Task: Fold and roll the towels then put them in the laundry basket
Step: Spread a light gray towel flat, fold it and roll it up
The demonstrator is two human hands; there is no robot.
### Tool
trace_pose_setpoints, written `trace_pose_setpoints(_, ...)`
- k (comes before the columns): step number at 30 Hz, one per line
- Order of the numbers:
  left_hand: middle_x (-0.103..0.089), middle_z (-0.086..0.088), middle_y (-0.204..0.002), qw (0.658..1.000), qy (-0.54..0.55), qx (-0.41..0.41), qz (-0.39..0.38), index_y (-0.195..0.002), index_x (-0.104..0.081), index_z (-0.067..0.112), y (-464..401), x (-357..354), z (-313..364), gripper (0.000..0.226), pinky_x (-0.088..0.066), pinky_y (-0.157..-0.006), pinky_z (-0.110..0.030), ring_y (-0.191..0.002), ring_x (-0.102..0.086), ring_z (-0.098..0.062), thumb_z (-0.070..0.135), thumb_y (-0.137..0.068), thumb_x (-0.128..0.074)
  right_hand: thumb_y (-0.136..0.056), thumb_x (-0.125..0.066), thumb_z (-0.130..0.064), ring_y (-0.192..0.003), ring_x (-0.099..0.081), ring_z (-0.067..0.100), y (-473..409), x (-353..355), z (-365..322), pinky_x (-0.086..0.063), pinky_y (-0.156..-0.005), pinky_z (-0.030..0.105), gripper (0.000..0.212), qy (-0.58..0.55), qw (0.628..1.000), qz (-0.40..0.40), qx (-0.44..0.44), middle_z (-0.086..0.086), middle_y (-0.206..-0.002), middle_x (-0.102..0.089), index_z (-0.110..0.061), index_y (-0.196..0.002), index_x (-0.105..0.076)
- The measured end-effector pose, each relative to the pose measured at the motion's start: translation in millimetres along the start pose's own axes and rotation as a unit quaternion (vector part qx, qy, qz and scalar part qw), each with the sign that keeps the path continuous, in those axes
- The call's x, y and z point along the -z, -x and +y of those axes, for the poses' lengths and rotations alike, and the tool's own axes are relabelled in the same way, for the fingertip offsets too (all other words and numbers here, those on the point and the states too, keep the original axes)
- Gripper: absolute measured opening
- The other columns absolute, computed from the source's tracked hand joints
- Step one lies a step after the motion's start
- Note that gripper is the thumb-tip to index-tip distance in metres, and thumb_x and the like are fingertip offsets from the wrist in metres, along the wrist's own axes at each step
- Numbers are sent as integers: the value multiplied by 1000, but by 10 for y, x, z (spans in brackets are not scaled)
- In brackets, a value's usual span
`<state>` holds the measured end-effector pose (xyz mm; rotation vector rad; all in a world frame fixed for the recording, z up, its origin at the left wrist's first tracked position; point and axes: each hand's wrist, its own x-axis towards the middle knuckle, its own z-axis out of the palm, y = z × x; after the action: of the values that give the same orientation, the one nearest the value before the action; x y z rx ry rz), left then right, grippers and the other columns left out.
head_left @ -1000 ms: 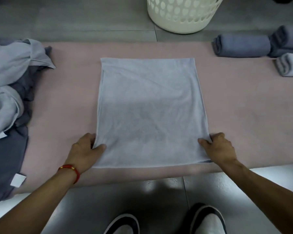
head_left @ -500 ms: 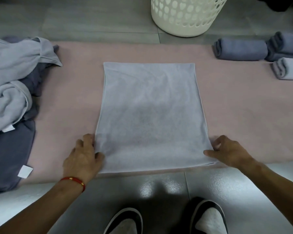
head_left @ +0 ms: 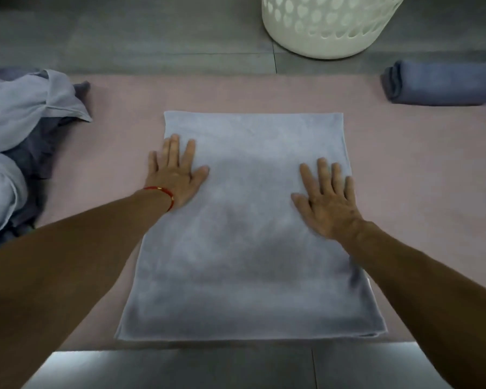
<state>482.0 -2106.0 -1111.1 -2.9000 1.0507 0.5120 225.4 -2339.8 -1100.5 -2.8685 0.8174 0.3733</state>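
A light grey folded towel (head_left: 253, 234) lies flat on the pink mat (head_left: 404, 178) in front of me. My left hand (head_left: 176, 174), with a red bracelet at the wrist, presses flat on the towel's left side with straight fingers. My right hand (head_left: 327, 196) presses flat on its right side, fingers spread. The white perforated laundry basket (head_left: 328, 26) stands on the floor beyond the mat, straight ahead and slightly right.
A heap of unfolded light and dark grey towels (head_left: 20, 141) lies at the mat's left end. A rolled dark blue-grey towel (head_left: 441, 84) lies at the far right. Grey tiled floor (head_left: 124, 37) surrounds the mat.
Both hands left the towel's near corners and moved forward onto its surface, now lying flat with fingers straight. The camera leaned forward and down over the towel.
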Motion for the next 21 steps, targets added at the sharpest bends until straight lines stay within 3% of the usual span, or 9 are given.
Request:
trace_pose_setpoints(3,17,-4,-167,999,13,3,48,-159,11,31,40,-62,-45,71,7,-123,-53,-153,19,-20,65,-98,-7,-95,-3,-67,-154,12,38,50,-139,59,4,-123,59,75,-6,1000,28,-3,10,-168,15,-31,-160,13)
trace_pose_setpoints(6,8,-4,-168,998,11,26,63,-160,1,31,0,-4,14,70,2,-121,-59,-154,10,-21,61,-99,-16,-96,-8,-66,-154,5,41,57,-125,42,1,-121,60,77,-1,999,43,6,13,-169,7,-28,-162,4)
trace_pose_setpoints(9,2,-7,-168,996,-13,42,76,-160,-4,26,-185,108,-2,71,-2,-120,-63,-155,2,-25,60,-100,-19,-93,-22,-62,-140,-29,45,-37,28,29,-23,-113,61,74,26,997,65,12,20,-156,-27,-19,-154,-29)
trace_pose_setpoints(11,1,-6,-168,994,-40,17,102,-160,-7,21,-387,196,-9,71,0,-121,-61,-155,2,-25,57,-101,-20,-90,-27,-59,-131,-38,41,-220,178,56,-28,-110,61,69,16,996,83,12,17,-146,-37,-20,-144,-42)
trace_pose_setpoints(13,1,-7,-169,993,-56,-10,101,-161,-6,21,-618,244,2,70,-1,-123,-57,-155,3,-26,57,-102,-19,-90,-22,-60,-147,-24,40,-494,277,107,-15,-117,63,74,7,996,80,29,18,-160,-24,-23,-153,-33)
trace_pose_setpoints(16,4,-9,-168,996,-21,24,81,-160,0,29,-814,195,-8,72,-1,-124,-53,-155,5,-27,63,-99,-14,-90,-8,-65,-155,5,36,-951,253,223,1,-122,59,80,12,997,45,58,11,-169,6,-29,-162,-7)
trace_pose_setpoints(21,3,-7,-168,994,-10,29,100,-158,0,40,-834,132,-56,70,0,-123,-52,-155,5,-26,66,-96,-16,-90,-6,-74,-153,6,45,-1347,198,428,2,-123,59,82,-22,997,59,-44,17,-168,7,-33,-160,1)
